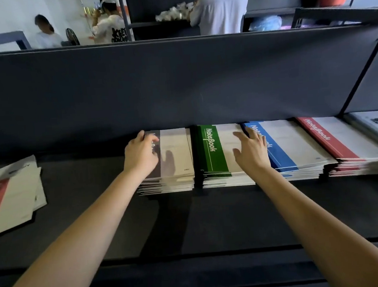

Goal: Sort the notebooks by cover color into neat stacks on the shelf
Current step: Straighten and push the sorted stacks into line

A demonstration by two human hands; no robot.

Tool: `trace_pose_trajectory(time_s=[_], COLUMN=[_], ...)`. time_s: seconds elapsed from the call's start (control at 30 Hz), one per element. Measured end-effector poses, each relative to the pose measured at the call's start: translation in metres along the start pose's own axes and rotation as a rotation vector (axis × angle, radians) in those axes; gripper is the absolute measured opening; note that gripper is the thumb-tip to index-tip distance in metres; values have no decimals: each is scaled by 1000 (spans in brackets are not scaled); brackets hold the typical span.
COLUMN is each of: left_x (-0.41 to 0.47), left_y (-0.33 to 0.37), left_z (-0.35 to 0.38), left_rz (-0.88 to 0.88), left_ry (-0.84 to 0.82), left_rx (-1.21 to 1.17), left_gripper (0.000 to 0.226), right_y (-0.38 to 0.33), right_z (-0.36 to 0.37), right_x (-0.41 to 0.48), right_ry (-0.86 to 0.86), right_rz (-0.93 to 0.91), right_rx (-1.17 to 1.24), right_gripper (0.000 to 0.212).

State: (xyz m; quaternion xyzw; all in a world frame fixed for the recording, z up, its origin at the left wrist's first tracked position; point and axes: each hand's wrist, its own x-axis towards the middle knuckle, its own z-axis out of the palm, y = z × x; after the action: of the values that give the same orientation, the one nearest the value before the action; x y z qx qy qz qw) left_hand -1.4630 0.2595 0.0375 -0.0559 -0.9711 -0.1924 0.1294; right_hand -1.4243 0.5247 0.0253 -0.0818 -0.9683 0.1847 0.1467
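Loose notebooks [11,193], one with a red band, lie fanned at the left edge of the frame on a dark shelf [94,218], well apart from the sorted row. At centre, the person's left hand [141,154] lies on the left side of the brown-banded stack [176,162], fingers bent over the dark band and thumb at the far edge; whether it grips a cover cannot be told. Just beside it stands the green NoteBook stack [213,155]. The right hand [250,149] lies flat with fingers spread and straight, holding nothing, palm on the green stack's pale half and fingertips reaching the neighbouring blue stack [295,150]. Next comes the red stack [344,144], then printed grey-white sheets [376,126] at the right edge. The dark upper shelf board [178,83] overhangs the row and hides the far ends of every stack. Above it, across the top of the frame, three people [220,7] stand at dark shelving.
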Motion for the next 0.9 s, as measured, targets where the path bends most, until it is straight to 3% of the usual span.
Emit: trace_pose_trajectory(time_s=[0.13, 0.3, 0.63, 0.8, 0.9], left_x=[3, 10, 13, 13, 13], left_y=[25, 29, 19, 20, 18], left_z=[12, 37, 47, 46, 48], left_rz=[138, 162, 212, 190, 192], left_ry=[-96, -434, -395, -334, -311], left_rx=[94, 236, 259, 158, 129], left_gripper=[37, 57, 60, 59, 59], right_y=[-17, -37, -30, -36, -38], right_z=[7, 28, 44, 39, 39], right_x=[7, 13, 20, 10, 9], right_ry=[-141, -268, -263, -18, 21], right_rz=[-105, -154, -154, -114, -99], right_rx=[-266, -100, -132, -15, 20], right_gripper=[41, 54, 57, 45, 40])
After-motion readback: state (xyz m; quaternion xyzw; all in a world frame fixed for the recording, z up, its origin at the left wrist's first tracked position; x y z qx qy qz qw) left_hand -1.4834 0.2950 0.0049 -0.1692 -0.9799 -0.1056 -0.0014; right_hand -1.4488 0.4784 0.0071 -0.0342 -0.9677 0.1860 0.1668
